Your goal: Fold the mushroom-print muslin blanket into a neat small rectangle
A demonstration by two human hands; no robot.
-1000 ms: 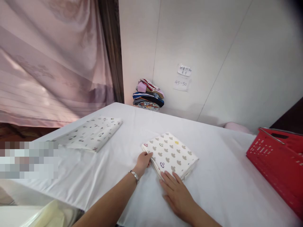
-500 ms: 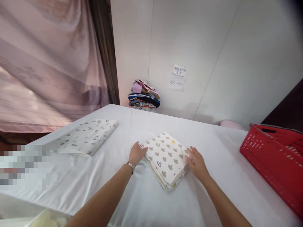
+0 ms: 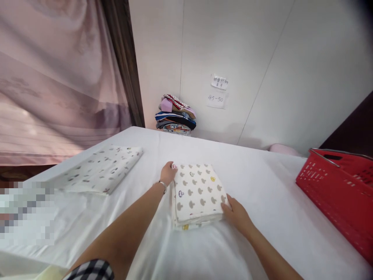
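Note:
In the middle of the white-covered table (image 3: 262,233) lies a folded white cloth (image 3: 201,190) printed with grey mushroom-like shapes and a few coloured ones. Several layers show along its near edge. My left hand (image 3: 168,173) grips its far left corner, fingers closed over the edge. At the near right corner, my right hand (image 3: 236,213) pinches the cloth with the thumb on top; its other fingers are partly hidden. A second folded white cloth (image 3: 101,169) with small dark prints lies flat to the left, apart from both hands.
A red plastic basket (image 3: 335,190) with a metal handle stands at the right edge of the table. Beyond the far edge, a stack of folded fabrics (image 3: 175,116) rests against the white wall (image 3: 247,50). Pink curtains (image 3: 58,77) hang on the left.
The mushroom-print cloth has turned clockwise, so its edges lie squarer to me. My left hand moved slightly away from me and my right hand came nearer, now holding the near right corner.

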